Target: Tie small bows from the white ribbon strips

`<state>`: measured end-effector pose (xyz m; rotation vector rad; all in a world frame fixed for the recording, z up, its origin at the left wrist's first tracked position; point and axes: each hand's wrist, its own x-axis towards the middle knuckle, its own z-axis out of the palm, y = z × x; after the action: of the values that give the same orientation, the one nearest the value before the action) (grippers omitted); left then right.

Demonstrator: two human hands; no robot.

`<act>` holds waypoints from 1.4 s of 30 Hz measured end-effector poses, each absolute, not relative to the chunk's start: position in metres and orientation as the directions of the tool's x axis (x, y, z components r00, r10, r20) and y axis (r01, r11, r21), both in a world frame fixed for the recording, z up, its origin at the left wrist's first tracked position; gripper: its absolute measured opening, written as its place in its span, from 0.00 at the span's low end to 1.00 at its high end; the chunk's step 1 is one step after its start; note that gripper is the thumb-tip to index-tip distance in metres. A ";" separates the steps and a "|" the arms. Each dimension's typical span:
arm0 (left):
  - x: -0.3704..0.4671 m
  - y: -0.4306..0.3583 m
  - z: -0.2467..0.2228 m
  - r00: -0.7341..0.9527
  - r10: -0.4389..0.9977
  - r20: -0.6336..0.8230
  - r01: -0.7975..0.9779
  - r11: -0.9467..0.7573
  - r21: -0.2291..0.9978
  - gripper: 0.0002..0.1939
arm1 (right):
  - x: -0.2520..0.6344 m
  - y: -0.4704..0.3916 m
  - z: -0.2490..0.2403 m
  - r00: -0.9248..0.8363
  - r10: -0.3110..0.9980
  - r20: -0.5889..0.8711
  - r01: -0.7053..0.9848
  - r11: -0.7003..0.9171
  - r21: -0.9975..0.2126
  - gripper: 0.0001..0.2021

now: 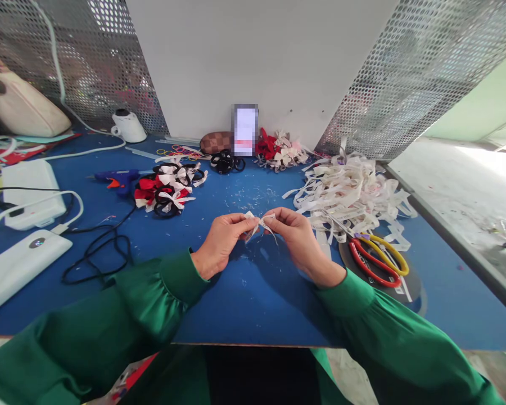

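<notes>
Just above the blue table, a small white ribbon bow (pixel 261 223) with printed marks is stretched between my hands. My left hand (pixel 224 239) pinches one loop of it between thumb and fingers. The opposite loop sits in the pinch of my right hand (pixel 297 239). Thin ribbon tails hang below the knot. Close to my right hand lies a heap of white ribbon bows and strips (pixel 349 188), with scissors (pixel 375 260) with red and yellow handles in front. Beyond my left hand is a pile of black hair ties with red and white bows (pixel 166 188).
A blue glue gun (pixel 124 180) lies at the left, its black cord (pixel 109 242) looping forward. White power banks (pixel 25 264) and cables are further left. At the back stand a phone (pixel 245 129), a checked pouch (pixel 215 142), black hair ties (pixel 226 162) and red and white bows (pixel 278 151).
</notes>
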<state>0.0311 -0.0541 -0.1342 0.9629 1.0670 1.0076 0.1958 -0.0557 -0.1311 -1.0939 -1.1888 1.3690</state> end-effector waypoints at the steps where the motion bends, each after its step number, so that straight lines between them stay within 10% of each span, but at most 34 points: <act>1: 0.031 -0.054 -0.134 0.157 0.960 -0.234 -0.168 0.259 0.951 0.13 | 0.195 -0.055 -0.132 -0.117 0.993 -0.029 -0.120 -0.043 -0.992 0.11; 16: 0.035 -0.061 -0.127 0.101 0.988 -0.113 -0.122 0.125 0.985 0.10 | 0.186 -0.061 -0.135 -0.155 0.980 -0.121 -0.184 -0.149 -0.972 0.15; 36: 0.036 -0.062 -0.127 0.443 0.853 -0.277 -0.568 0.506 0.649 0.15 | 0.179 -0.067 -0.131 -0.270 0.939 -0.213 -0.422 -0.315 -0.850 0.11; 42: 0.034 -0.053 -0.129 0.374 0.904 -0.210 -0.520 0.391 0.759 0.14 | 0.183 -0.063 -0.132 -0.251 0.955 -0.157 -0.387 -0.248 -0.888 0.14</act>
<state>0.0339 -0.0528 -0.1295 0.6558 0.6867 1.0002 0.1827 -0.0635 -0.1321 -0.9162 -0.9210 1.6930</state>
